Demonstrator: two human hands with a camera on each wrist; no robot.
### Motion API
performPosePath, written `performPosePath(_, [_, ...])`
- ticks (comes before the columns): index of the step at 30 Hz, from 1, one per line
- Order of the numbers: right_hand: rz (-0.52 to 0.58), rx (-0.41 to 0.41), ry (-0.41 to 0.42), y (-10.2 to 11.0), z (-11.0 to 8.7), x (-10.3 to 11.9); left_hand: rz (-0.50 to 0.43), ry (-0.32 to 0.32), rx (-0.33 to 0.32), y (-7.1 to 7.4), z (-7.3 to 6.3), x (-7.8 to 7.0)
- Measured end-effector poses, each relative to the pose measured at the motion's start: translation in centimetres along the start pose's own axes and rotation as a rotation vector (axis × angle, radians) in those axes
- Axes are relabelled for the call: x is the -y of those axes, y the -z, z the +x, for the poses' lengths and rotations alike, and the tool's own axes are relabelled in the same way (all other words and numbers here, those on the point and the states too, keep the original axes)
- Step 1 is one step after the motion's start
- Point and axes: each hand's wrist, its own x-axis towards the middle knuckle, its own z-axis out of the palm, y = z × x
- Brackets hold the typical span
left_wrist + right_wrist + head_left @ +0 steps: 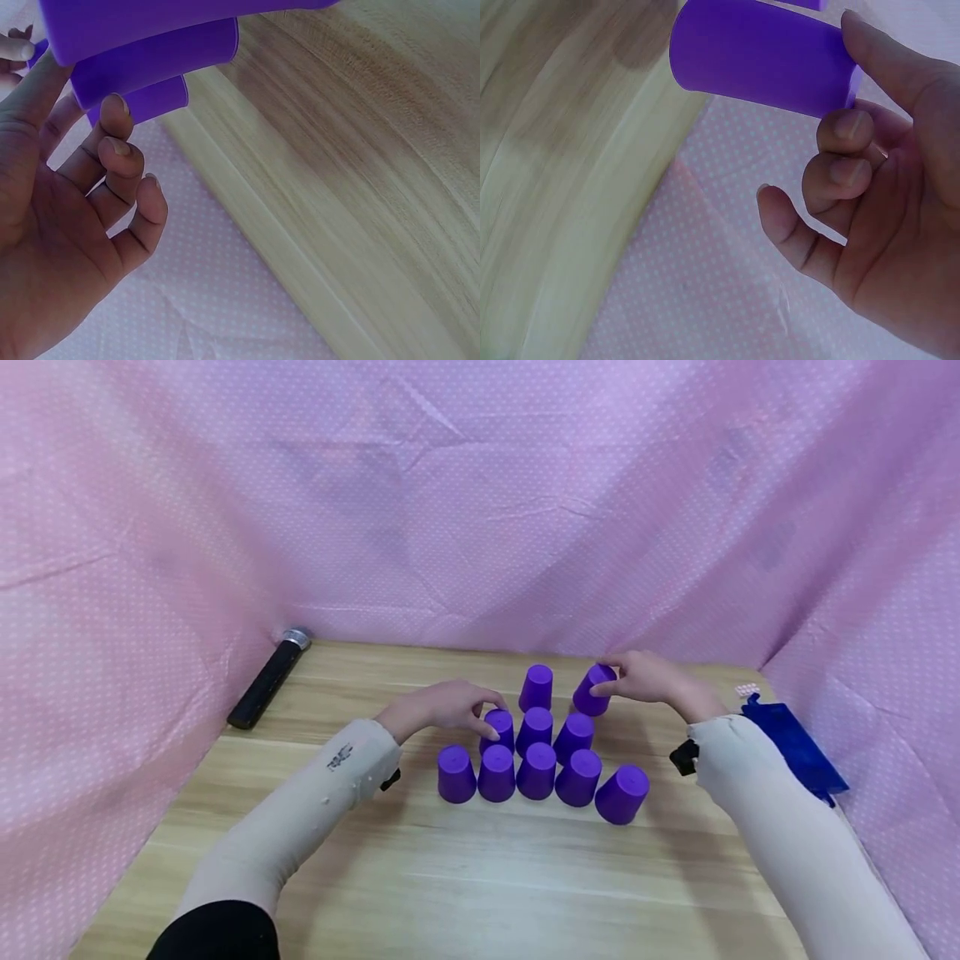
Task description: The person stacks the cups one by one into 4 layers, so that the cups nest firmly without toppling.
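Several purple cups stand upside down in three rows. My left hand (450, 706) pinches the base of the leftmost cup (506, 745) in the middle row with thumb and index finger. In the left wrist view the other fingers (124, 161) hang loosely bent beside it. At the back right, my right hand (645, 677) grips a purple cup (588, 695) by its narrow end, thumb on one side and fingers on the other. Beside that one stands another back-row cup (536, 692). The front row ends on the right with a slightly separated cup (621, 797).
A black microphone (268, 683) with a silver head lies at the table's left edge. On the right edge sits a blue object (795, 747), partly behind the right sleeve. Pink dotted cloth (480, 527) walls in the wooden table (480, 885).
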Motion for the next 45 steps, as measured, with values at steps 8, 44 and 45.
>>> performPosePath(8, [0.017, 0.037, 0.016, -0.8, 2.6, 0.5, 0.001, 0.019, 0.021, 0.3, 0.0, -0.3])
performPosePath(44, [0.09, 0.109, -0.011, -2.8, 5.2, -0.2, 0.017, 0.032, 0.036, 0.5, 0.3, -0.4])
performPosePath(45, [0.094, 0.109, -0.01, -2.8, 5.2, -0.2, 0.013, 0.031, 0.036, 0.5, 0.3, -0.4])
